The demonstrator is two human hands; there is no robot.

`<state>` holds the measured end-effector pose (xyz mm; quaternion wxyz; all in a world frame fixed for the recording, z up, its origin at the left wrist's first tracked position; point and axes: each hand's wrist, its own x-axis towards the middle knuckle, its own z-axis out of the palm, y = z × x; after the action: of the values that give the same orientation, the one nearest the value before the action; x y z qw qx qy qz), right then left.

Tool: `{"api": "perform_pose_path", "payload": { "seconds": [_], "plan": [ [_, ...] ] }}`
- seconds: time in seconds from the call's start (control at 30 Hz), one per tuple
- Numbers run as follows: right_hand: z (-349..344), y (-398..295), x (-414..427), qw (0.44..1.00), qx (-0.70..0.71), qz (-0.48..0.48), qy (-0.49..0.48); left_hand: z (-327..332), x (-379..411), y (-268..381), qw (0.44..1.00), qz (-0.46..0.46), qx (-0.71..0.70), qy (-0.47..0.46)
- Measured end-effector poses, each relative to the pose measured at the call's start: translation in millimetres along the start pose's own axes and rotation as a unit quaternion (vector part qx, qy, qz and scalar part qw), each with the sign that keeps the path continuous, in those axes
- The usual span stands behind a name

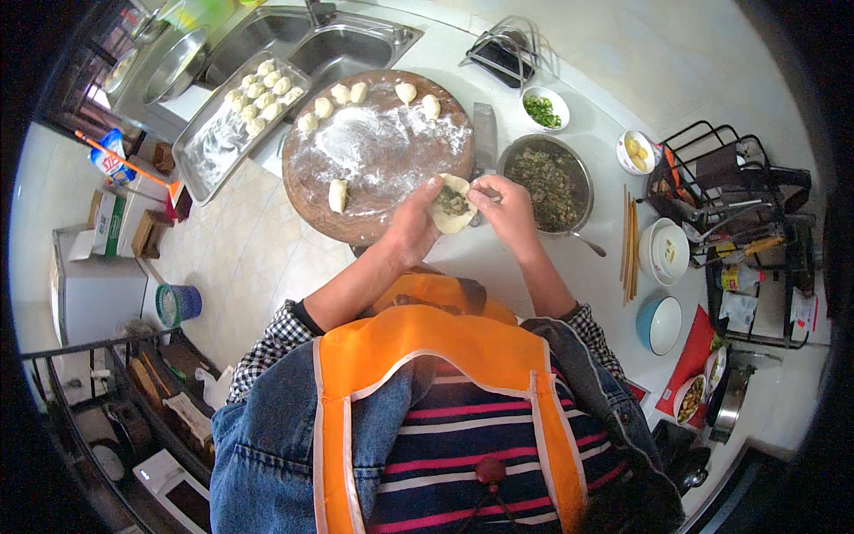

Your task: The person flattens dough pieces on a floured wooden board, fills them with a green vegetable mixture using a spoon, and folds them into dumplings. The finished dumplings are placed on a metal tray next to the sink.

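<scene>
My left hand (412,223) holds a round dough wrapper (454,225) with a chopped green filling (451,200) on it. At the wrapper's right edge, the fingers of my right hand (504,207) pinch the dough. Both hands are over the near right rim of a floured round wooden board (380,167). A short dough log (338,195) lies on the board's left part, and several dough pieces (323,107) sit along its far rim. Right of my hands stands a metal bowl of chopped filling (546,180), with a spoon handle (590,245) sticking out.
A floured metal tray (207,157) with several filled buns (267,100) stands at left, near a double sink (347,50). A cleaver (485,137) lies between board and filling bowl. On the right are chopped scallions (542,111), chopsticks (629,247), stacked white bowls (648,250) and a black rack (740,167).
</scene>
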<state>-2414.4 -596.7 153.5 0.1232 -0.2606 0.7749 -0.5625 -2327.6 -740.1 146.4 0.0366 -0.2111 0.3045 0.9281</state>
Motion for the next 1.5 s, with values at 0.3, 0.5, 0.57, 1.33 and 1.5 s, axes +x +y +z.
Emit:
{"api": "perform_pose_path", "payload": {
  "seconds": [0.3, 0.5, 0.57, 1.33, 1.5],
  "plan": [
    [17, 11, 7, 0.995, -0.06, -0.074, 0.015, -4, 2, 5, 0.992, 0.023, 0.088, 0.085],
    [10, -1, 4, 0.967, -0.144, -0.204, 0.058, -3, 16, 0, 0.99, 0.021, 0.096, 0.097],
    [9, -1, 4, 0.965, -0.138, -0.209, 0.074, 2, 15, 0, 0.99, 0.013, 0.094, 0.104],
    [10, 12, 6, 0.979, -0.132, -0.15, 0.031, -2, 19, 4, 0.991, -0.024, 0.105, 0.082],
    [9, -1, 6, 0.978, -0.106, -0.177, 0.031, -7, 22, -1, 0.989, -0.005, 0.126, 0.08]
  ]
}}
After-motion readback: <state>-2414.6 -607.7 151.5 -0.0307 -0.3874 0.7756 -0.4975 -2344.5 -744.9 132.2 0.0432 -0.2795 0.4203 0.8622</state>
